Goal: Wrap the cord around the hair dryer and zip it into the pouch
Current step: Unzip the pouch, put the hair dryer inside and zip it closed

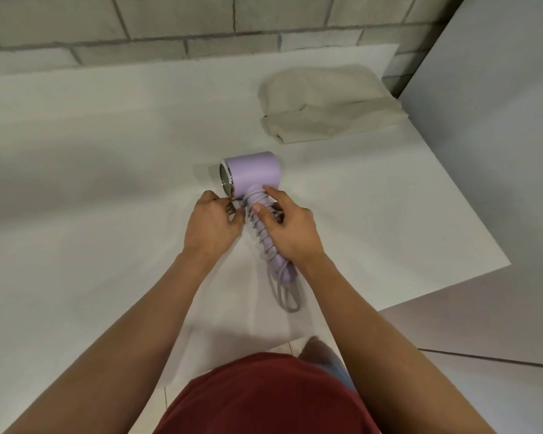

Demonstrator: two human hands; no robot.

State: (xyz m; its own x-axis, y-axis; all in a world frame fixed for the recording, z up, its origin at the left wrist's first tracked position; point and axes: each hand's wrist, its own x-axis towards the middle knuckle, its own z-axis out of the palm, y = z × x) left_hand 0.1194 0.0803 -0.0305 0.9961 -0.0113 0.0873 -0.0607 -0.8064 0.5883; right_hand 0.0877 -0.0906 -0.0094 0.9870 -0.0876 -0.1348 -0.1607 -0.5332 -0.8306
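Hands meet over a lilac hair dryer (pixel 254 173) lying on our white table (pixel 91 183). Our right hand (pixel 290 228) grips its cord (pixel 265 236)-wrapped handle; our left hand (pixel 212 223) pinches the cord's end. A beige pouch (pixel 323 104) sits well apart behind.

Dark red shirt (pixel 264 399), bare forearms

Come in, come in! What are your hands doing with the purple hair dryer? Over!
Right hand pinning cord coils on hair dryer handle. Left hand pinching plug end. Loop loose below handle. Pouch waiting, path clear.
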